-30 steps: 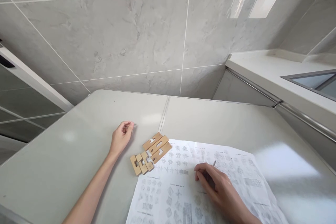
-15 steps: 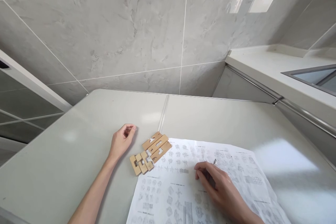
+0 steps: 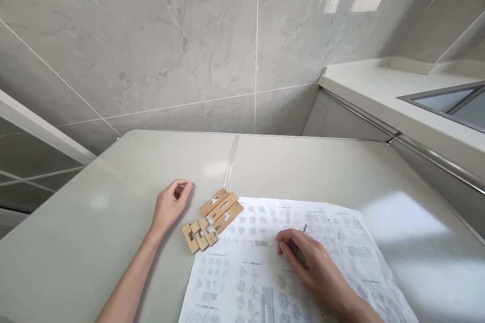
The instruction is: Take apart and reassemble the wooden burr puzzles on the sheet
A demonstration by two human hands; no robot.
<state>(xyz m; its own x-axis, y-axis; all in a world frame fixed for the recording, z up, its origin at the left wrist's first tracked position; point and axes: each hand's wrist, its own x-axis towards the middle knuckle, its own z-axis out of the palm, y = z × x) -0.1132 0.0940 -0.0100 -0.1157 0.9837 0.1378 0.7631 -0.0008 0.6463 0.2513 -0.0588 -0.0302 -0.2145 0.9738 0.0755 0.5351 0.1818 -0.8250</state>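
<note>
My left hand (image 3: 172, 203) rests on its side on the table, fingers curled in and thumb against them, with nothing seen inside. To its right lie wooden puzzle pieces: three longer notched pieces (image 3: 219, 205) side by side, marked 1, 2 and 3, and several shorter notched pieces (image 3: 190, 238) in a row below them. The lower pieces overlap the left edge of a printed instruction sheet (image 3: 237, 257). Over the middle of that sheet, my right hand (image 3: 308, 257) is curled closed. A slim grey pen tip (image 3: 305, 228) sticks up behind its knuckles; the rest is hidden.
The pale table (image 3: 151, 156) has a seam (image 3: 232, 161) running to its far edge. A grey tiled wall (image 3: 182, 50) stands behind it. At the right is a white counter (image 3: 364, 86) with a metal rail (image 3: 356, 113) below; a dark-panelled frame (image 3: 41, 128) stands at the left.
The whole view has shifted slightly, so table, pieces and sheet appear a little further left. Both hands keep the same pose and place; no piece has moved on the table.
</note>
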